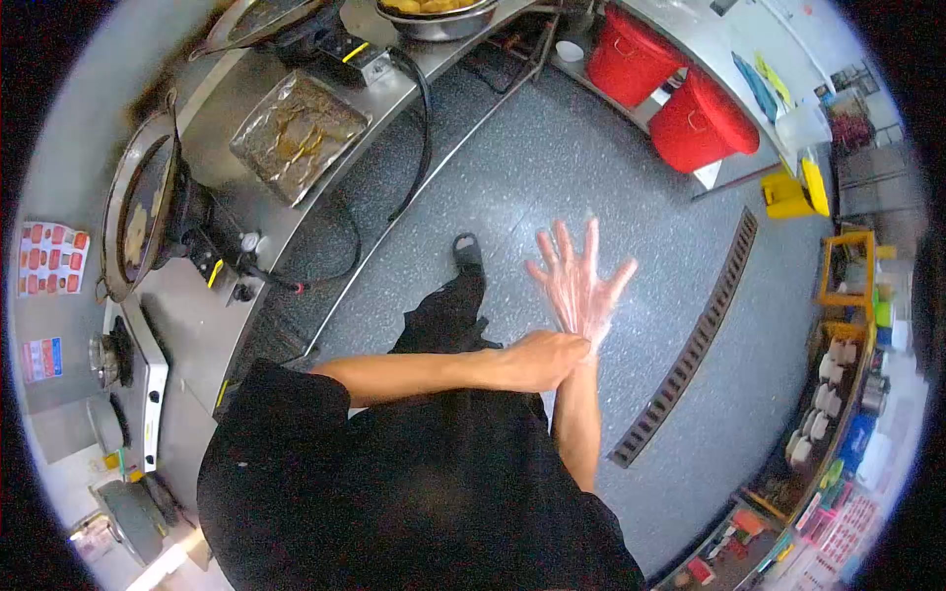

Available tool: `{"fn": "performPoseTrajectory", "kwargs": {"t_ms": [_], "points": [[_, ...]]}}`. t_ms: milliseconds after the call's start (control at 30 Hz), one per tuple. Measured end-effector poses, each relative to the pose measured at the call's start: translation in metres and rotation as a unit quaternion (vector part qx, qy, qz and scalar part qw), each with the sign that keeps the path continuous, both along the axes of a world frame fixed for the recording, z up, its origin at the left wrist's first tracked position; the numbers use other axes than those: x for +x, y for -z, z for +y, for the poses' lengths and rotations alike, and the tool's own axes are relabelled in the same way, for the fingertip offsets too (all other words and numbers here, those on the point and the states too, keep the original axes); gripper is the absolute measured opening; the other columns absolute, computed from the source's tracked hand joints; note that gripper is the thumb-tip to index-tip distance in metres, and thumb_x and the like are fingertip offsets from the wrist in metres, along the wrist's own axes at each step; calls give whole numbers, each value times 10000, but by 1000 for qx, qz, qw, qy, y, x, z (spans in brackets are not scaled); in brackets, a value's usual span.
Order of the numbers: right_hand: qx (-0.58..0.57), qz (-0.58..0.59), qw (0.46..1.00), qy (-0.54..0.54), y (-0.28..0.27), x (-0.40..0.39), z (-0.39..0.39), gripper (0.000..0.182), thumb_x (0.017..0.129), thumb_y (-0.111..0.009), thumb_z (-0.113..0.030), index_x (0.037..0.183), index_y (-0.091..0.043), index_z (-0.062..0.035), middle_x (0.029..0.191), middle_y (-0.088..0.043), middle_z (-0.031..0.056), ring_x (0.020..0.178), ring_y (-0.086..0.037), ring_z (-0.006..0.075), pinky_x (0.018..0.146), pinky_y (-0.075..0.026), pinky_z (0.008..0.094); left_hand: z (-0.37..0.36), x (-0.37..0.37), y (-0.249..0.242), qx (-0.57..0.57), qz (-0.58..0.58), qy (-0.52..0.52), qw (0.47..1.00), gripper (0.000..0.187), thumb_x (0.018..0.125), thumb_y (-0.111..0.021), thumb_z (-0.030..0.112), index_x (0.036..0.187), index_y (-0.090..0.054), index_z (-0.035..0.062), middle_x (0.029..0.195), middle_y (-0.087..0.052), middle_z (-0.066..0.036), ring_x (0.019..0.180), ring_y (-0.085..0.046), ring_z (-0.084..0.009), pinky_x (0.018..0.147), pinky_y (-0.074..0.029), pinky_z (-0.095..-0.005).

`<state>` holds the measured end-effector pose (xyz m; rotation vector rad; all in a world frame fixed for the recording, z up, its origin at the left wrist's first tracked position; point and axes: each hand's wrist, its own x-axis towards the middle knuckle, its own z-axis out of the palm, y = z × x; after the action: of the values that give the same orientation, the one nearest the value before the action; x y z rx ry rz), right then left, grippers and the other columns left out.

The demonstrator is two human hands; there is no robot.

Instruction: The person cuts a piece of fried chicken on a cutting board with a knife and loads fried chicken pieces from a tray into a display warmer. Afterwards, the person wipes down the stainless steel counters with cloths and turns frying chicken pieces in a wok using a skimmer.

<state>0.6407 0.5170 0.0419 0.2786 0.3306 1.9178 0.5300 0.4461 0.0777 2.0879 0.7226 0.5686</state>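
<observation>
My right hand (pixel 579 276) is held out over the floor with its fingers spread, wearing a clear plastic glove (pixel 583 307). The glove looks thin and wrinkled, and skin shows through it. My left hand (pixel 540 361) is closed at the right wrist, gripping the glove's cuff. Its fingertips are partly hidden, and the left forearm crosses in front of my body. Neither hand is near the counter.
On the left, a steel counter (pixel 286 222) carries a foil-covered tray (pixel 301 133) and a large wok (pixel 138 212). A metal bowl of food (pixel 439 22) stands farther along. Red buckets (pixel 700 123) sit at upper right. A drain grate (pixel 690 340) crosses the grey floor (pixel 670 246).
</observation>
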Motion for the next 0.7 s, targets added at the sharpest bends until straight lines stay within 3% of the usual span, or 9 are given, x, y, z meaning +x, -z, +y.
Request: {"fn": "performPoseTrajectory", "kwargs": {"t_ms": [67,167,200,267,400,467,567,633,700], "points": [[-30,-369,928,32,-5,-12,38,867,809,-384,-795,1472,-301,-242,1520,-269,153,1358,-294,348,1078,-222,560,36,-3,-7,-22,-48,-16,998,145,917,-545,144,937,-568,2,791,-601,-206,679,-623,-378,616,-497,-450],[-62,-480,875,19,39,-8,111,763,863,-439,-697,1438,-359,-203,1430,-394,129,1262,-410,284,1036,-318,490,119,-42,-110,-155,-277,2,948,136,897,-610,122,914,-644,-9,814,-643,-164,651,-639,-288,616,-510,-370],[-74,-473,878,17,38,-7,130,638,900,-498,-581,1345,-471,-125,1268,-529,109,1094,-523,231,944,-411,427,139,-56,-147,-241,-368,15,898,125,880,-646,109,897,-673,-12,815,-657,-142,643,-640,-255,621,-512,-341],[-30,-504,863,-12,33,-6,177,578,914,-510,-536,1284,-524,-92,1166,-586,109,1025,-560,227,888,-441,402,176,-74,-184,-142,-594,91,786,133,854,-689,108,907,-692,-13,770,-651,-92,639,-641,-231,626,-511,-330],[29,-630,776,-7,-2,-19,261,453,954,-517,-413,1179,-596,-28,1033,-656,110,924,-607,220,822,-467,353,236,-91,-226,-103,-720,195,658,168,824,-723,118,919,-712,-20,770,-631,-120,587,-600,-183,617,-494,-313],[82,-694,715,27,-29,-22,308,430,958,-522,-392,1161,-612,-23,1031,-661,103,908,-610,208,813,-467,343,266,-61,-234,-81,-823,246,506,218,811,-710,34,971,-674,-110,814,-615,-166,605,-593,-155,506,-454,-252],[181,-770,609,62,-79,-22,367,452,954,-529,-404,1155,-632,-12,1005,-663,81,906,-609,183,839,-461,334,282,-68,-235,-163,-823,258,479,275,797,-722,42,1004,-644,-122,846,-595,-141,597,-539,-110,464,-412,-212],[265,-804,529,65,-114,-26,414,451,954,-526,-397,1172,-634,-16,989,-664,70,909,-609,179,862,-455,331,322,-85,-228,-153,-726,271,613,300,779,-803,235,936,-695,3,818,-608,-64,614,-547,-111,496,-410,-216],[322,-792,508,101,-127,-29,464,470,951,-520,-399,1211,-617,-20,1022,-662,78,958,-602,170,894,-447,328,336,-75,-230,-172,-774,227,566,296,755,-803,222,852,-690,-34,747,-618,-91,561,-538,-94,449,-373,-201]]}}
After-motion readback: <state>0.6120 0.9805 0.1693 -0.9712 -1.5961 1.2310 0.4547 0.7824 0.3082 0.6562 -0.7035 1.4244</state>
